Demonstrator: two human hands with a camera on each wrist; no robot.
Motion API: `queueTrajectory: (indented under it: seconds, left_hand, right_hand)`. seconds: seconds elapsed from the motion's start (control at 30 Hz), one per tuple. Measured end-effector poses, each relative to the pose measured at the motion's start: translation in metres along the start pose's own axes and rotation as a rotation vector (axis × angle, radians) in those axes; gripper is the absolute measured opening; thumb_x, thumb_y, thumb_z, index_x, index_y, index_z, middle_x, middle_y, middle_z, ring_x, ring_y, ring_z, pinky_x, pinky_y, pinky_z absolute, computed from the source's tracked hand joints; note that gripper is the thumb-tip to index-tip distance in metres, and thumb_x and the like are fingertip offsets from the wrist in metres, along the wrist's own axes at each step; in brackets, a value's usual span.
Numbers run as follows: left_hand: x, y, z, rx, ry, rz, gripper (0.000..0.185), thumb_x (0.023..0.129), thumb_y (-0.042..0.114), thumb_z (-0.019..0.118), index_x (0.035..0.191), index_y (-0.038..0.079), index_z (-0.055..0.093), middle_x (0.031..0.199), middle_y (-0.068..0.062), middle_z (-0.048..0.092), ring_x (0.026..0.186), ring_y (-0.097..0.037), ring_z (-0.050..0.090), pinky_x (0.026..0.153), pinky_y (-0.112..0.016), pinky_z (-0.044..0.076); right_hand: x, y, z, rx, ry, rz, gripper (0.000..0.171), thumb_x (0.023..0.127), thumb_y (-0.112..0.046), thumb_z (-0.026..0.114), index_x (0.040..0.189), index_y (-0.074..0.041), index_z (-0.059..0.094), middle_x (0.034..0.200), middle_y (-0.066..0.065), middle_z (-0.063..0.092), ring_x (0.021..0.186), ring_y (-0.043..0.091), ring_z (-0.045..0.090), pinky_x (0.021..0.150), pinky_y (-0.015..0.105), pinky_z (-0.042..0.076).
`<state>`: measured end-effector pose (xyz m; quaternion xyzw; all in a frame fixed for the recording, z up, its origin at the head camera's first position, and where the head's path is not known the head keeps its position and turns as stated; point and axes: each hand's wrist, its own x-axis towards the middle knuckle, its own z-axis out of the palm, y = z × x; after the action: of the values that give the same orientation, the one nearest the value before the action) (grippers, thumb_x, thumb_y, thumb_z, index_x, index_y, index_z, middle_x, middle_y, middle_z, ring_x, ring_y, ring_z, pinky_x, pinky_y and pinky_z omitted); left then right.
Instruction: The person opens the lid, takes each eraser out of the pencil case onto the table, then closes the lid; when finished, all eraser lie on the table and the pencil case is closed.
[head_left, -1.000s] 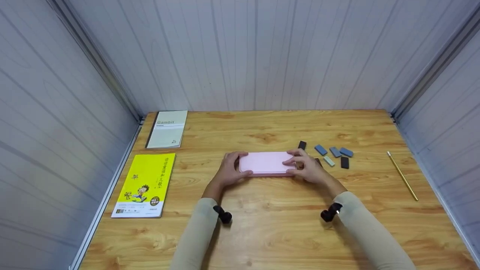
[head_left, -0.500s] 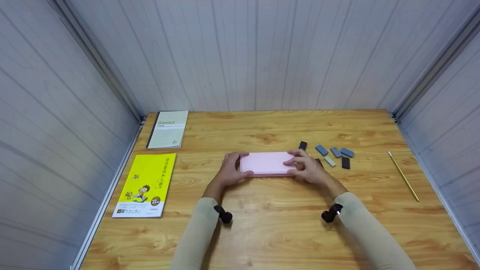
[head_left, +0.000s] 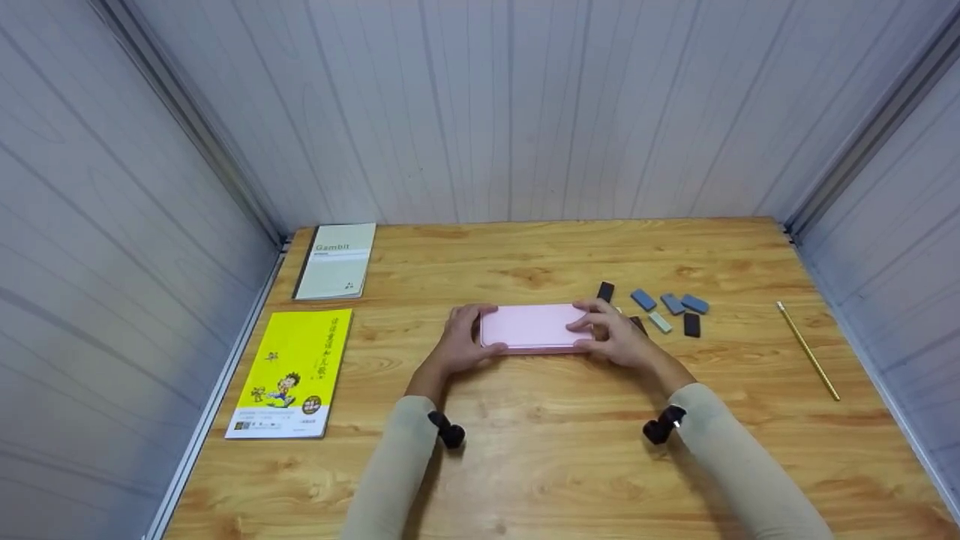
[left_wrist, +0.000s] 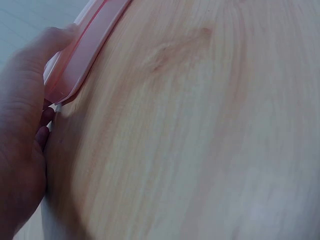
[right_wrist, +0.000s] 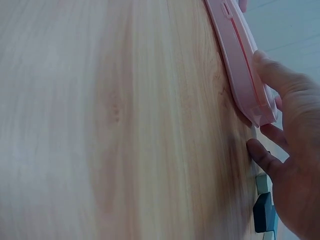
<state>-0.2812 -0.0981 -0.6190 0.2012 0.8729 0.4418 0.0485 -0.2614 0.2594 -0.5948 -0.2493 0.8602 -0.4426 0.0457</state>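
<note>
Grey notebook (head_left: 335, 259), far left of table: cover reads "Gambit". Yellow book (head_left: 289, 373) carries print too small to read.

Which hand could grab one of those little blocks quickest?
Probably the right hand. It holds the right end of the pink case, and the little blocks lie just beyond it. The left hand holds the far end.

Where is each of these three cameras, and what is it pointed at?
Head: worn on the head, looking down at the table; both sleeves, left hand and right hand on the pink case.
Left wrist: low over the table, left hand at the case's end.
Right wrist: same, right hand, dark blocks.
All share the case.
</note>
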Motion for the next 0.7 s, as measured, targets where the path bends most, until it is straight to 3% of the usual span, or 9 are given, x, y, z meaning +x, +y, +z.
queueTrajectory:
  seconds: [0.17,0.43,0.7]
  left_hand:
    - [0.0015,0.0008,0.0,0.01,-0.014,-0.001,0.077,0.095,0.038,0.09,0.158,0.008,0.057,0.162,-0.017,0.06,0.147,-0.038,0.047,0.13,-0.062,0.033]
    - [0.002,-0.001,0.0006,0.012,0.006,-0.004,0.077,0.093,0.036,0.092,0.157,0.009,0.059,0.161,-0.016,0.062,0.147,-0.036,0.048,0.128,-0.061,0.033]
    - [0.0005,-0.0014,0.001,-0.003,0.014,0.008,0.075,0.091,0.037,0.093,0.153,0.009,0.062,0.158,-0.017,0.063,0.147,-0.038,0.048,0.128,-0.062,0.035]
  right_hand:
    - [0.0003,0.001,-0.0012,-0.037,-0.005,-0.004,0.026,0.102,-0.012,0.082,0.128,-0.008,0.084,0.168,0.027,0.051,0.146,0.048,0.054,0.105,0.035,0.041]
    - [-0.0009,0.0017,0.0005,-0.021,0.0,0.02,0.026,0.103,-0.015,0.082,0.129,-0.009,0.083,0.171,0.025,0.049,0.15,0.046,0.051,0.107,0.036,0.04]
    - [-0.0068,0.0005,0.0038,-0.031,0.009,0.021,0.028,0.102,-0.015,0.083,0.129,-0.011,0.083,0.171,0.025,0.049,0.158,0.051,0.046,0.113,0.046,0.041]
